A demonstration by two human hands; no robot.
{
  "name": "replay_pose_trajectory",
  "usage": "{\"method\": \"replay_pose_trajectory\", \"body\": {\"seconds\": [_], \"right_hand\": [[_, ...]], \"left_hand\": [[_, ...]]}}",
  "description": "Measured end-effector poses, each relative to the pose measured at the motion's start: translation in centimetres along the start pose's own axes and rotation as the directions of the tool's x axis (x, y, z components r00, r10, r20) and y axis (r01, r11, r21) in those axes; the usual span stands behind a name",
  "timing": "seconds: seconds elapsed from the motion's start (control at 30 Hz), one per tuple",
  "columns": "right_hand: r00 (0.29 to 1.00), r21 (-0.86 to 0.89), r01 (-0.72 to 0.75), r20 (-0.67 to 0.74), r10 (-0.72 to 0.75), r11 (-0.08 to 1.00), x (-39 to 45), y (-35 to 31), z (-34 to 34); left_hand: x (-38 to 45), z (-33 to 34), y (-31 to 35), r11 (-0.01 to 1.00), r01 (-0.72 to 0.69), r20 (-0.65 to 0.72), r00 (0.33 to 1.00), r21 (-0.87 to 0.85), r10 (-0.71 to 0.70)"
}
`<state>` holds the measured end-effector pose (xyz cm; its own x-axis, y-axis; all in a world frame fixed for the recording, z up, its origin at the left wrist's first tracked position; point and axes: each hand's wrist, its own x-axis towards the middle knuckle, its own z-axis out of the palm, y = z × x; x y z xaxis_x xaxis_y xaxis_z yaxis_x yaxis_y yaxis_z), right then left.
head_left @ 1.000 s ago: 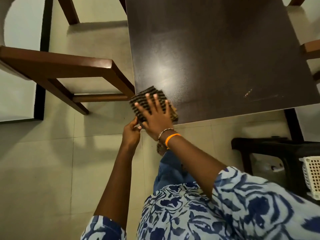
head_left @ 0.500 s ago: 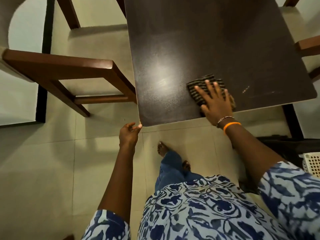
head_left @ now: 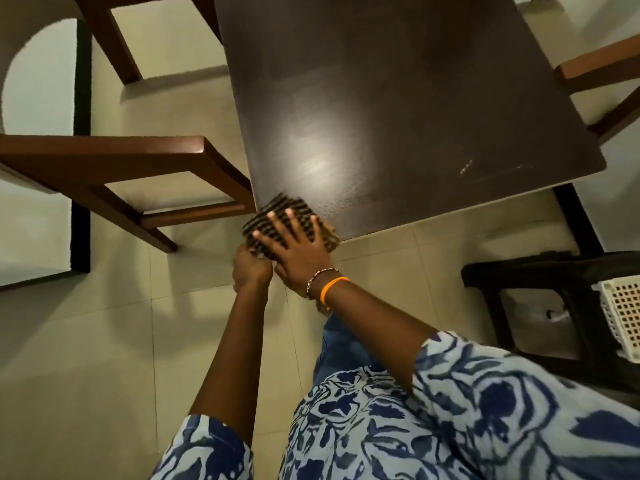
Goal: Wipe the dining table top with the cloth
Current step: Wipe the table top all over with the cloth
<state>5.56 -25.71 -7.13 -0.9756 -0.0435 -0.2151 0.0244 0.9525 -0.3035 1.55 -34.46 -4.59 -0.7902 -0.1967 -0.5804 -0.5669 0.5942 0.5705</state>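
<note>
Striped cloth [head_left: 294, 216] under spread right fingers [head_left: 279, 226]

Cloth [head_left: 289, 221] sits on the table [head_left: 398, 98] at its near-left corner, right hand [head_left: 298, 245] flat on top, left hand [head_left: 250, 270] just below the edge. Chair [head_left: 114, 168] left, stool [head_left: 540, 271] with basket [head_left: 623, 313] near-right.

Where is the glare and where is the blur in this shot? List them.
Head view: a bright glare patch sits on the dark table top, just above the striped cloth. Head view: the cloth's far edge and the left hand are smeared by motion; the right hand looks sharper. Head view: wide-angle bending curves the chair.
</note>
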Motion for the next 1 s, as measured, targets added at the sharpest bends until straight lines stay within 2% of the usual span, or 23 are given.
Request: {"method": "replay_pose_trajectory", "body": {"seconds": [0.07, 0.13, 0.27, 0.4, 0.53, 0.63, 0.73, 0.8, 0.83, 0.87, 1.0], "right_hand": [[0.997, -0.048, 0.079, 0.003, -0.079, 0.996, -0.2, 0.8, 0.1], [0.992, -0.084, 0.126, -0.006, -0.127, 0.988, -0.9, 3.1, -0.4], [0.998, -0.075, 0.033, -0.058, -0.038, 0.997, -3.6, 9.5, -2.2], [0.971, -0.064, -0.212, -0.126, 0.202, 0.975, -7.7, 17.5, -4.4], [0.892, -0.029, -0.437, -0.141, 0.429, 0.899, -10.4, 25.1, -6.8], [0.779, 0.063, -0.604, -0.164, 0.605, 0.794, -10.9, 29.5, -8.3], [0.628, 0.195, -0.732, -0.178, 0.758, 0.652, -9.7, 30.0, -8.6], [0.561, 0.227, -0.773, -0.188, 0.806, 0.592, -8.0, 27.8, -8.3], [0.566, 0.216, -0.771, -0.198, 0.800, 0.599, -7.2, 26.4, -8.0], [0.599, 0.190, -0.751, -0.205, 0.774, 0.632, -6.4, 24.8, -7.6], [0.843, 0.099, -0.507, -0.152, 0.517, 0.856, -3.1, 18.1, -5.6]], "left_hand": [[-1.0, 0.6, 0.7, 0.984, -0.014, -0.160, 0.986, 0.179, 0.044], [-2.5, 1.5, 1.2, 0.954, -0.104, -0.211, 0.963, 0.282, 0.167], [-4.8, 4.1, 2.2, 0.859, -0.354, -0.053, 0.915, 0.371, 0.400], [-6.0, 6.7, 4.3, 0.707, -0.569, 0.137, 0.809, 0.420, 0.571], [-6.7, 9.0, 6.6, 0.611, -0.658, 0.245, 0.742, 0.440, 0.624], [-6.7, 10.0, 7.9, 0.558, -0.694, 0.304, 0.710, 0.455, 0.635], [-6.5, 10.6, 8.6, 0.507, -0.711, 0.323, 0.686, 0.486, 0.652], [-6.2, 10.9, 9.3, 0.519, -0.705, 0.315, 0.693, 0.484, 0.648], [-5.9, 11.1, 9.7, 0.535, -0.697, 0.301, 0.701, 0.477, 0.646], [-5.7, 11.3, 10.1, 0.550, -0.688, 0.287, 0.711, 0.473, 0.642], [-4.7, 11.8, 11.7, 0.587, -0.676, 0.254, 0.724, 0.444, 0.642]]}}
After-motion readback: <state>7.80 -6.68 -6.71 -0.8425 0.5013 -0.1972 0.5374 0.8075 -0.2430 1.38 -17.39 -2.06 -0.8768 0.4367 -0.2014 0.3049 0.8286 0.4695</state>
